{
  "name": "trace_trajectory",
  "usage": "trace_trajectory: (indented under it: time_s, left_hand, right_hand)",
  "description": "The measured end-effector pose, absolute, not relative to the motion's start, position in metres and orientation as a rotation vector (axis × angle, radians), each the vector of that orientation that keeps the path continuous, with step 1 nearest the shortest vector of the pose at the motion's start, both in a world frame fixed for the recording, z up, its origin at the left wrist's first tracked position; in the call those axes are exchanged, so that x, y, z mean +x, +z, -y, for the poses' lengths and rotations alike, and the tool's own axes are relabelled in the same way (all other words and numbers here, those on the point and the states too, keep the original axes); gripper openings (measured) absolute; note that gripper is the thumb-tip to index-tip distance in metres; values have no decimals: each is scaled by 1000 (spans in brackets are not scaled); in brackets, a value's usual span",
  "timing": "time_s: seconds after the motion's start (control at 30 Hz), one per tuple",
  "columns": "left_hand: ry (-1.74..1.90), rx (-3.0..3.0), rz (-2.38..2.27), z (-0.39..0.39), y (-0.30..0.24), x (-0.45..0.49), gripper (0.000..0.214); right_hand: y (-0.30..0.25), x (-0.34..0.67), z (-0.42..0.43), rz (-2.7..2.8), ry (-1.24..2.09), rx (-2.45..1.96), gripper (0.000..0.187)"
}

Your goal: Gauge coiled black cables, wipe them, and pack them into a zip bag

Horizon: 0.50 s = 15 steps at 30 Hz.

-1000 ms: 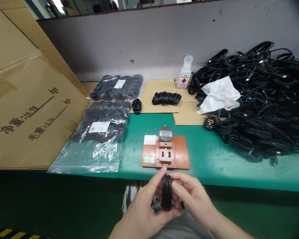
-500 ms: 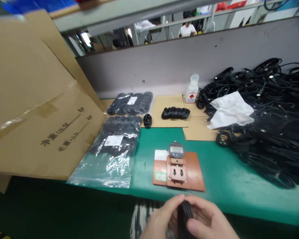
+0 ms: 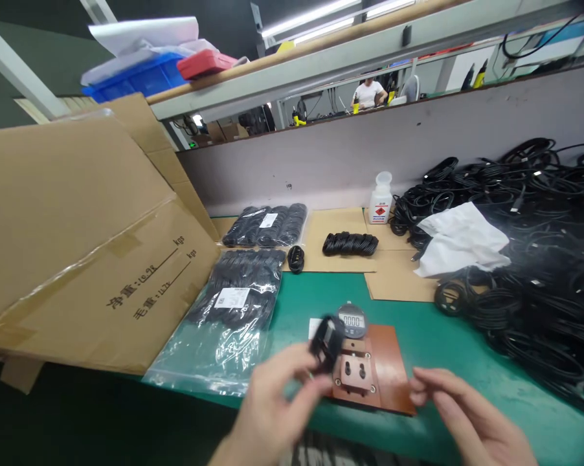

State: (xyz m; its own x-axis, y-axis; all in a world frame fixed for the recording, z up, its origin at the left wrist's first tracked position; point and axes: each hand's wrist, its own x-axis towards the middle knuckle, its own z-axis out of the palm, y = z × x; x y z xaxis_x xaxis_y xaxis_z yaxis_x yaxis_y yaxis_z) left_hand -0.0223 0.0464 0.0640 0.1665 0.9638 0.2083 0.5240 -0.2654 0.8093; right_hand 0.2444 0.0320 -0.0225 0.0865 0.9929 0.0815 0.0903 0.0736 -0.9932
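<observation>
The gauge on its brown board serves as the landmark here. A coil of black cable is at the left front of the gauge, in front of the board's left part in this view; whether it touches the board cannot be told. The left hand has it pinched between thumb and fingers, so from those fingers the coil lies outward, away from the person and toward the gauge. Motion blurs it, but its long axis looks roughly upright, its top leaning toward the gauge. The right hand is to the right front of the gauge, its fingers half curled with a narrow gap to the thumb and nothing seen between them; they come close to the board's right front corner, though contact is unclear. The left hand is clearly the nearer one to the coil, with the board between the two. Behind the gauge a row of coils lies on cardboard; to its left rear sits a single coil, beside the filled plastic bag. To the right of the gauge, a cable heap covers that side of the bench.
</observation>
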Motion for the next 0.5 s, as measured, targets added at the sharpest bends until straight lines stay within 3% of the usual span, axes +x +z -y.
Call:
trace_trajectory:
  time_s: [0.1, 0.27, 0.5]
  left_hand:
    - [824, 1985, -1838, -115, 83, -47, 26]
    - [623, 2047, -2035, -217, 79, -66, 24]
    - [381, 2118, -2130, -242, 60, -64, 29]
  right_hand:
    - [-19, 255, -50, 1357, 814, -1415, 31]
    - [-17, 255, -60, 1459, 801, -1450, 37]
    - [-14, 255, -62, 1484, 799, -1400, 37]
